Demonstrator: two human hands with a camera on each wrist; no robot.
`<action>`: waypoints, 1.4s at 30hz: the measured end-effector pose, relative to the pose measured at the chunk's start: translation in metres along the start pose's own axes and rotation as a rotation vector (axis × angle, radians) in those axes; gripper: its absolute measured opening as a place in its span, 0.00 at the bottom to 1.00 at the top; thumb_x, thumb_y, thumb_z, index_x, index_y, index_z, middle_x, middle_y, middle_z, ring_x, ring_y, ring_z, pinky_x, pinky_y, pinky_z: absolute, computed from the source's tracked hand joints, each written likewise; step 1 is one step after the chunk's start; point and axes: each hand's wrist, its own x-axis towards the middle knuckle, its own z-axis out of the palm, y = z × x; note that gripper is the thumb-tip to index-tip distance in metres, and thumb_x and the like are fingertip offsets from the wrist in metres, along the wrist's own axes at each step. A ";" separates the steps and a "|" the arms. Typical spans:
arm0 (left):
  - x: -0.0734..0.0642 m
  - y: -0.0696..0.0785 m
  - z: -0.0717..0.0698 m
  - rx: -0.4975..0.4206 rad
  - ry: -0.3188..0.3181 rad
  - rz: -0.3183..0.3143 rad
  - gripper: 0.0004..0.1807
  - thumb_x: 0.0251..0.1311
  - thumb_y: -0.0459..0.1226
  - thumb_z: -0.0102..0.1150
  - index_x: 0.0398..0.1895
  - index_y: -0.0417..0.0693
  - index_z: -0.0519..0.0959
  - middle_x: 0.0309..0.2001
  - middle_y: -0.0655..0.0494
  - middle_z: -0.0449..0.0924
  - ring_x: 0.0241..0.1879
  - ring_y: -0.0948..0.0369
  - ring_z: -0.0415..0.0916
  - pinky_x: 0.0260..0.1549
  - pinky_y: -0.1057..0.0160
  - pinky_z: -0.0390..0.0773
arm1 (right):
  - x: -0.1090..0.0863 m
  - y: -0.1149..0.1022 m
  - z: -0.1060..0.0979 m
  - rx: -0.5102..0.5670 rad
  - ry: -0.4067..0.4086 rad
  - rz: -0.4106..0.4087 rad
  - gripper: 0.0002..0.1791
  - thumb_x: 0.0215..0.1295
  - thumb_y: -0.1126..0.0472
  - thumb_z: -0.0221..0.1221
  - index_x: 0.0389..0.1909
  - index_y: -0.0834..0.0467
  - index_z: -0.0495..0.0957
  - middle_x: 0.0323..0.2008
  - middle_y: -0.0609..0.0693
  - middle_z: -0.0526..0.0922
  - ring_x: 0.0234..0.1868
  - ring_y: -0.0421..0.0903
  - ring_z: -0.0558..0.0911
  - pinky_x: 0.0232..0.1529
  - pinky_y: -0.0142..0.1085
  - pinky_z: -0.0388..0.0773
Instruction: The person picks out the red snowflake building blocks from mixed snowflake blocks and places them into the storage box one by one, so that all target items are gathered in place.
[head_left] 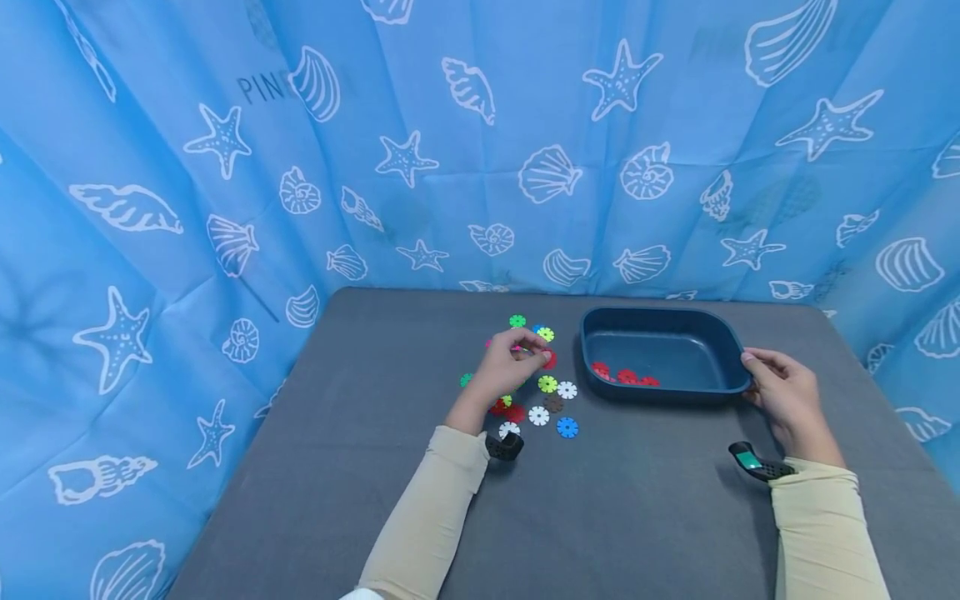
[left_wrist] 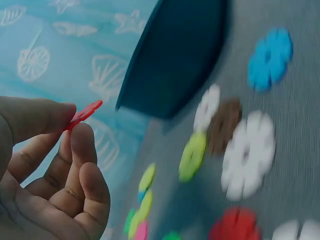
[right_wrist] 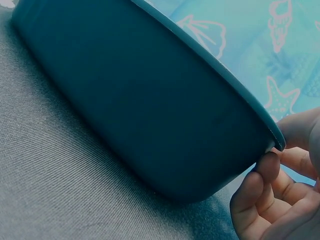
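My left hand (head_left: 512,363) pinches a red notched disc (left_wrist: 85,114) between thumb and forefinger, above the loose discs left of the basin. With its fingers at the right rim, my right hand (head_left: 787,398) grips the dark blue basin (head_left: 667,314). Several red discs (head_left: 627,377) lie inside the basin, along its near left side. On the table beneath and beside the left hand are a blue disc (head_left: 567,427), white discs (head_left: 538,416), a brown disc (head_left: 553,403), a yellow-green disc (head_left: 547,383) and a green disc (head_left: 517,321). The left hand hides part of this group.
A grey cloth covers the table (head_left: 360,417). Behind it hangs a blue curtain (head_left: 450,167) printed with shells and starfish. A black band (head_left: 504,447) is worn on the left wrist, and another band (head_left: 757,463) on the right.
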 end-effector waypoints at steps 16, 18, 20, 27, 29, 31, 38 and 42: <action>0.012 0.012 0.049 -0.102 -0.056 -0.056 0.06 0.72 0.40 0.68 0.48 0.54 0.86 0.43 0.57 0.84 0.47 0.48 0.89 0.49 0.55 0.86 | 0.000 0.002 0.001 -0.013 -0.005 -0.004 0.16 0.80 0.45 0.56 0.61 0.47 0.77 0.44 0.38 0.78 0.38 0.36 0.78 0.33 0.27 0.82; 0.012 0.013 0.051 -0.099 -0.058 -0.068 0.05 0.72 0.40 0.68 0.47 0.54 0.86 0.43 0.58 0.84 0.46 0.51 0.89 0.50 0.54 0.86 | 0.000 0.002 0.001 -0.025 -0.005 -0.007 0.17 0.81 0.45 0.56 0.62 0.47 0.77 0.44 0.37 0.77 0.38 0.36 0.78 0.33 0.27 0.82; 0.012 0.013 0.052 -0.096 -0.060 -0.079 0.06 0.71 0.40 0.68 0.48 0.53 0.86 0.43 0.58 0.84 0.45 0.54 0.89 0.51 0.54 0.86 | 0.000 0.002 0.001 -0.037 -0.003 -0.010 0.18 0.81 0.45 0.55 0.63 0.48 0.76 0.44 0.37 0.77 0.38 0.36 0.78 0.33 0.26 0.82; 0.009 0.012 0.048 -0.077 -0.078 -0.073 0.17 0.72 0.42 0.68 0.57 0.43 0.83 0.46 0.59 0.84 0.46 0.61 0.88 0.52 0.56 0.86 | 0.000 0.002 0.001 -0.043 -0.004 -0.013 0.17 0.81 0.45 0.55 0.61 0.47 0.76 0.44 0.37 0.77 0.38 0.36 0.78 0.34 0.27 0.82; 0.008 0.010 0.045 -0.075 -0.074 -0.068 0.15 0.72 0.42 0.68 0.56 0.45 0.84 0.47 0.59 0.83 0.46 0.61 0.88 0.51 0.56 0.86 | 0.000 0.002 0.001 -0.043 -0.005 -0.015 0.16 0.81 0.45 0.55 0.61 0.47 0.77 0.44 0.37 0.77 0.38 0.36 0.78 0.34 0.27 0.82; 0.006 0.007 0.040 -0.064 -0.069 -0.065 0.13 0.72 0.42 0.68 0.55 0.48 0.85 0.48 0.59 0.83 0.46 0.62 0.87 0.50 0.56 0.87 | 0.000 0.002 0.001 -0.047 -0.005 -0.018 0.17 0.81 0.45 0.55 0.61 0.47 0.77 0.44 0.37 0.77 0.38 0.36 0.78 0.33 0.27 0.82; -0.002 0.000 0.016 -0.037 -0.052 -0.055 0.14 0.72 0.41 0.67 0.56 0.47 0.85 0.50 0.57 0.84 0.49 0.55 0.86 0.48 0.57 0.85 | 0.000 0.002 0.000 -0.029 0.004 -0.011 0.17 0.81 0.45 0.55 0.61 0.48 0.77 0.43 0.37 0.77 0.37 0.36 0.78 0.33 0.27 0.81; -0.007 -0.005 -0.001 0.018 -0.031 -0.028 0.13 0.72 0.42 0.67 0.55 0.48 0.85 0.50 0.56 0.85 0.47 0.58 0.85 0.47 0.58 0.85 | 0.001 0.003 0.000 -0.020 0.006 -0.010 0.17 0.81 0.46 0.56 0.61 0.48 0.77 0.43 0.37 0.77 0.37 0.36 0.78 0.33 0.27 0.82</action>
